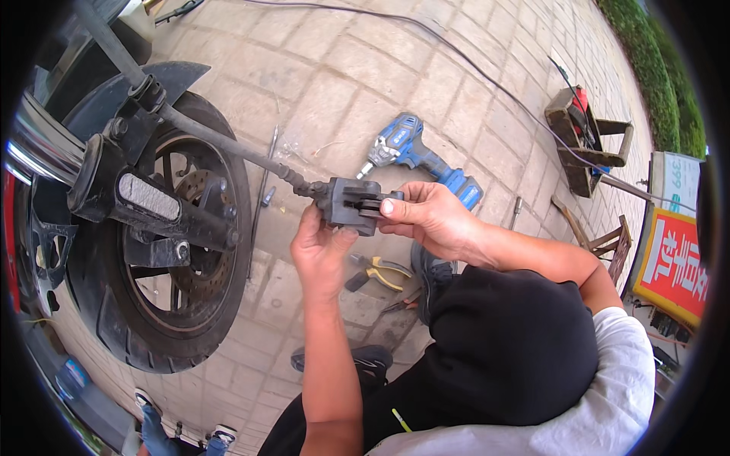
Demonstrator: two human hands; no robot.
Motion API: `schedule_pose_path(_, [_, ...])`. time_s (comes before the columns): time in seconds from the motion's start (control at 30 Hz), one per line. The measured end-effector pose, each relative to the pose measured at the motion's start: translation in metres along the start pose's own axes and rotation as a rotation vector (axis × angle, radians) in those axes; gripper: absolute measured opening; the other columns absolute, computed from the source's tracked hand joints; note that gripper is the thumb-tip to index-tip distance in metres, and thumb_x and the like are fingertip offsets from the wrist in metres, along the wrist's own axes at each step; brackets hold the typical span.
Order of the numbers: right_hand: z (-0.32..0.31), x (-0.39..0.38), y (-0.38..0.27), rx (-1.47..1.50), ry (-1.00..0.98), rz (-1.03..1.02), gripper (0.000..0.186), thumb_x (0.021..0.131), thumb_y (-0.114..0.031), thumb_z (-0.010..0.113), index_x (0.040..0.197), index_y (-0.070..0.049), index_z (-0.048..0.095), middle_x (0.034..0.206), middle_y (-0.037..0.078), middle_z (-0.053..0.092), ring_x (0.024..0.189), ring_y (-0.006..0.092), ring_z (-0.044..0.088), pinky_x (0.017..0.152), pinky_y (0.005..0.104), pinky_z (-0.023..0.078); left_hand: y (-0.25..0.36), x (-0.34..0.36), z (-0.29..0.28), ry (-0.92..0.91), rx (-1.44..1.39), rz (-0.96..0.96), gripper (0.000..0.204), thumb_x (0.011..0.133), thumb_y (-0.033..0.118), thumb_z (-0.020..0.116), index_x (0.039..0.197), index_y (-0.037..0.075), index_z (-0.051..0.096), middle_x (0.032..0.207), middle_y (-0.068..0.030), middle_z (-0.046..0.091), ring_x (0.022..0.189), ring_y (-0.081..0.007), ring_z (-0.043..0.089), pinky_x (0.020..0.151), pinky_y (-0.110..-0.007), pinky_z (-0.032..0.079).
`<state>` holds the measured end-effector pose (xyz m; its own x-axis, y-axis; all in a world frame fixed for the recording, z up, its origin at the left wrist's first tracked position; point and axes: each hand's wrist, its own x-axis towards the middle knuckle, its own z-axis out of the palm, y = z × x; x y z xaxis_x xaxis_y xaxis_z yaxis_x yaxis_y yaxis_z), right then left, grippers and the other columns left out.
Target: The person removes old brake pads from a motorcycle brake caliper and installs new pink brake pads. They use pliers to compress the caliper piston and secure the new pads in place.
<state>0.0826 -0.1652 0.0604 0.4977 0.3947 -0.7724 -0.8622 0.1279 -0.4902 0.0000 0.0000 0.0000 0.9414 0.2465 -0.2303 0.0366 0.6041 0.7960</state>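
Observation:
A dark brake caliper (351, 204) hangs on its black brake hose (228, 148) beside the motorcycle's wheel (242, 251). My left hand (323, 251) grips the caliper from below, its thumb on the near side and its fingers on the hose end. My right hand (433, 216) is closed at the caliper's right side. Its thumb and fingers pinch a dark brake pad (370, 207) in the caliper's opening; whether the pad is seated cannot be made out. The brake disc (209, 197) shows inside the wheel, next to the fork leg (144, 199).
On the paving lie a blue cordless impact wrench (414, 148), yellow-handled pliers (380, 272) and a thin metal rod (264, 178). A wooden tool carrier (582, 140) stands at right, near a red sign (673, 262). A cable (471, 57) crosses the ground. Another person's legs (152, 418) appear lower left.

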Motion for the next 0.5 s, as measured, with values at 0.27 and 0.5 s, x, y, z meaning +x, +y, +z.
schedule_pose_path(0.27, [0.000, 0.008, 0.012, -0.004, 0.027, -0.140, 0.020, 0.084, -0.009, 0.075, 0.096, -0.002, 0.061, 0.094, 0.006, 0.067, 0.091, 0.0175, 0.064, 0.092, 0.0351, 0.051, -0.003, 0.007, -0.001, 0.031, 0.047, 0.043, 0.050, 0.080, 0.009, 0.078, 0.124, -0.002, 0.057, 0.116, -0.0051, 0.059, 0.108, -0.0172, 0.055, 0.095, -0.033, 0.043])
schedule_pose_path(0.5, [0.001, 0.004, 0.016, 0.058, 0.096, -0.214, 0.026, 0.081, -0.013, 0.079, 0.094, -0.001, 0.061, 0.090, 0.005, 0.064, 0.083, 0.0127, 0.060, 0.079, 0.0283, 0.049, -0.002, 0.015, -0.002, -0.051, 0.025, -0.033, 0.051, 0.077, 0.004, 0.076, 0.124, -0.001, 0.058, 0.117, -0.0055, 0.061, 0.111, -0.0175, 0.054, 0.100, -0.034, 0.040])
